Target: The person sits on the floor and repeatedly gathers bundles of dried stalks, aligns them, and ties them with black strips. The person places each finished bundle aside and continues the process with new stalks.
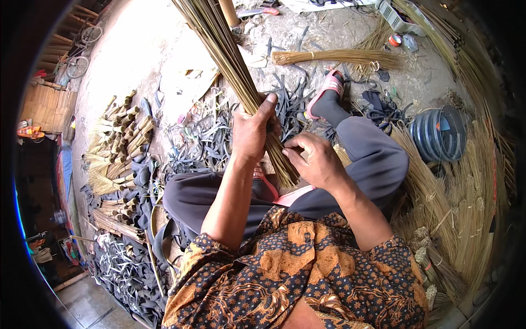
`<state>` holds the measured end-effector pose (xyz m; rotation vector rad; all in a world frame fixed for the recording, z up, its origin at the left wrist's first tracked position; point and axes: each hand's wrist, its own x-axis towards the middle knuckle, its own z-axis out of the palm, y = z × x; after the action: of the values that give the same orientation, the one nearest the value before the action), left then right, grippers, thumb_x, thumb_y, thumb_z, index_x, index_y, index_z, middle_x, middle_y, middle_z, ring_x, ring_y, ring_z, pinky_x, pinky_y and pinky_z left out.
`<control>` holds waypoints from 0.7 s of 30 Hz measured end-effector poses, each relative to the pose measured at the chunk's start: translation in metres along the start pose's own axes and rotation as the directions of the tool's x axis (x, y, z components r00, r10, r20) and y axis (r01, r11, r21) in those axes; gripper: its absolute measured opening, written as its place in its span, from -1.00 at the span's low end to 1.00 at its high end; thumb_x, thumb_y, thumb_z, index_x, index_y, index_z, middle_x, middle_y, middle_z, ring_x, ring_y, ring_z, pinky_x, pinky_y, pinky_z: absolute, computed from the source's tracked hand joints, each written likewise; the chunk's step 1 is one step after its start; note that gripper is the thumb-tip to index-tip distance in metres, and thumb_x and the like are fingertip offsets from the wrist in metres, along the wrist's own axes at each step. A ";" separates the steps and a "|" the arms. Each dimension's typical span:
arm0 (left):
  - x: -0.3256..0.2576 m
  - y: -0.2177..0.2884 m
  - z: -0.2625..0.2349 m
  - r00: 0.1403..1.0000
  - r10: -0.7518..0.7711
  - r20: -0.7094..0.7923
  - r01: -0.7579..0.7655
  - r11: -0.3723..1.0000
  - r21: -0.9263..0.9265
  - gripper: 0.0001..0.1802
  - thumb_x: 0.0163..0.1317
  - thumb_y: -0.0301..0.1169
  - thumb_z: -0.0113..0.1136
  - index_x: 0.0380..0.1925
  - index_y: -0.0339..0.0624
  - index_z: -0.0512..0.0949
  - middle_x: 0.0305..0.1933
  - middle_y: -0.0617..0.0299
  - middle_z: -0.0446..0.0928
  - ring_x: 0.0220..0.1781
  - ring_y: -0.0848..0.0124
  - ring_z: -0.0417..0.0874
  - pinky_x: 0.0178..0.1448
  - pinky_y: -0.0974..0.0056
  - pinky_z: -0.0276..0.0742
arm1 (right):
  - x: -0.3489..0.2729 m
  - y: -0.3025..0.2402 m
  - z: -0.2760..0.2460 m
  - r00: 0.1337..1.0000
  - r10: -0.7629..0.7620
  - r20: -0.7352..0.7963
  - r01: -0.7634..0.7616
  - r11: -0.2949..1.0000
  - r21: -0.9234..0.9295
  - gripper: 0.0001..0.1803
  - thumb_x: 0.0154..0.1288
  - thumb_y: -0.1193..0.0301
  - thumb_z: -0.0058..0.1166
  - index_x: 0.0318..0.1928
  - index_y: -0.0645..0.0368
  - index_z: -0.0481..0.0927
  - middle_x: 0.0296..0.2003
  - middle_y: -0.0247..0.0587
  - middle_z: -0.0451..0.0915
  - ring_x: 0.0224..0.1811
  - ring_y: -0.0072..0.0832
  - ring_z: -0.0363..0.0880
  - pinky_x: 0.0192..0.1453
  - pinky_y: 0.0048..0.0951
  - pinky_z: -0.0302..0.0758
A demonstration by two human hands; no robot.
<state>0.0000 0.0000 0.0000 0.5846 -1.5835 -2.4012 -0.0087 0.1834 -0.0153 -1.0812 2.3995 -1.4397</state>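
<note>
Broom-stick bundle [230, 60], a thick sheaf of thin tan plant ribs, runs on a long slant from the far left down to the person's lap near the middle. Left hand [253, 131] is clenched around it low on its length, so most of the sheaf extends far and left of that grasp. Right hand [313, 160] is nearer the cut lower end, fingertips apparently pinching the ribs, beside scattered black rubber strips [205, 140].

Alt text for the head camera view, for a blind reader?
Seated person's left hand grips a long bundle of thin sticks; the right hand pinches its lower end. Dark rubber strips and finished bundles litter the ground.
</note>
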 end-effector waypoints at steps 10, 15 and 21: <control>0.002 0.014 0.006 0.995 -0.009 -0.094 0.004 0.999 -0.053 -0.67 0.45 -0.18 0.34 -0.36 -0.10 0.44 -0.55 0.33 0.36 -0.60 0.44 0.47 -0.51 0.28 0.46 | -0.001 -0.023 0.002 0.998 -0.057 -0.002 0.057 0.996 -0.075 -0.88 0.29 0.51 0.13 -0.27 0.19 0.43 -0.42 0.02 0.50 -0.38 0.07 0.60 -0.28 0.00 0.53; 0.007 0.027 -0.002 0.989 -0.034 -0.144 0.020 0.995 -0.097 -0.69 0.45 -0.20 0.34 -0.32 -0.07 0.43 -0.56 0.32 0.37 -0.61 0.43 0.46 -0.53 0.28 0.45 | -0.018 -0.024 -0.005 0.996 -0.045 0.077 0.047 0.999 -0.026 -0.89 0.34 0.51 0.11 -0.26 0.19 0.42 -0.41 0.02 0.49 -0.37 0.05 0.58 -0.26 0.00 0.52; 0.010 0.034 -0.004 0.991 0.009 -0.130 -0.028 0.989 -0.142 -0.68 0.43 -0.17 0.38 -0.30 -0.08 0.46 -0.57 0.35 0.36 -0.61 0.45 0.45 -0.52 0.31 0.44 | -0.039 -0.024 -0.013 0.992 -0.010 0.124 0.001 0.998 0.068 -0.90 0.38 0.51 0.12 -0.19 0.24 0.48 -0.35 -0.01 0.54 -0.37 -0.02 0.61 -0.25 -0.10 0.52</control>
<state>-0.0088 -0.0213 0.0274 0.6783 -1.3457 -2.3861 0.0258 0.2115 0.0019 -1.1273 2.2482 -1.4002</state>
